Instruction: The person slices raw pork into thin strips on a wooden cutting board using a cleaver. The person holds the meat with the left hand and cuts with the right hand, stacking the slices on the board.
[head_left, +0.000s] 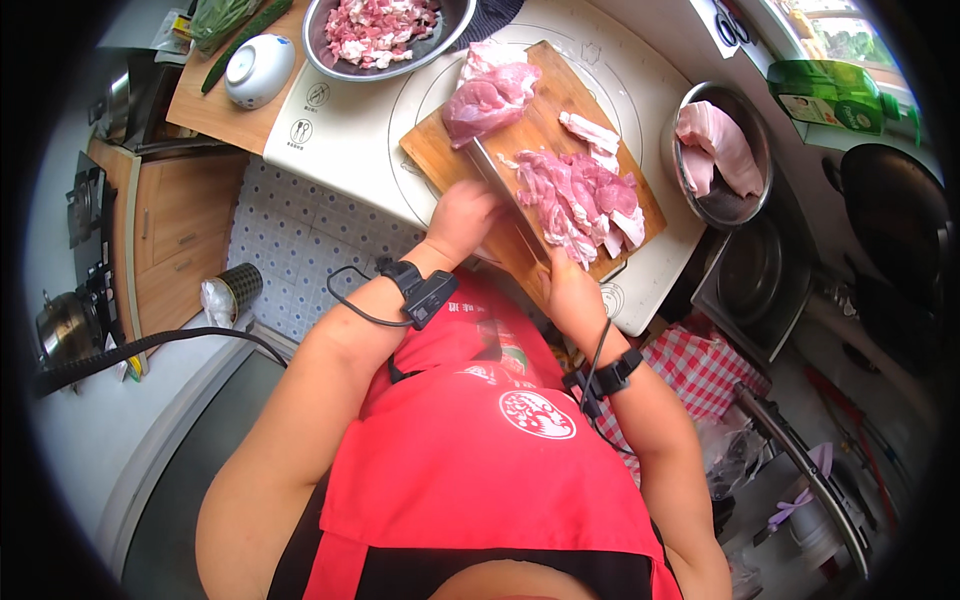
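Observation:
My right hand (576, 298) grips a kitchen knife (496, 180) near its handle. The blade is seen almost edge-on and runs up and to the left across the wooden cutting board (581, 82). Just left of the blade is my left hand (463, 217), low over the board, its fingertips partly hidden by the knife. To the right of the blade lies a pile of sliced raw meat (577, 199). A strip of pale fat (591, 135) rests above that pile. Beyond the knife tip sits a larger chunk of raw meat (491, 101) with a fatty piece behind it.
A metal bowl of diced meat (379, 34) stands at the back left, near an upturned white bowl (259, 71) and a cucumber (244, 45). On the right, a metal bowl (731, 214) holds slabs of pork with skin. A green bottle (829, 94) is by the window.

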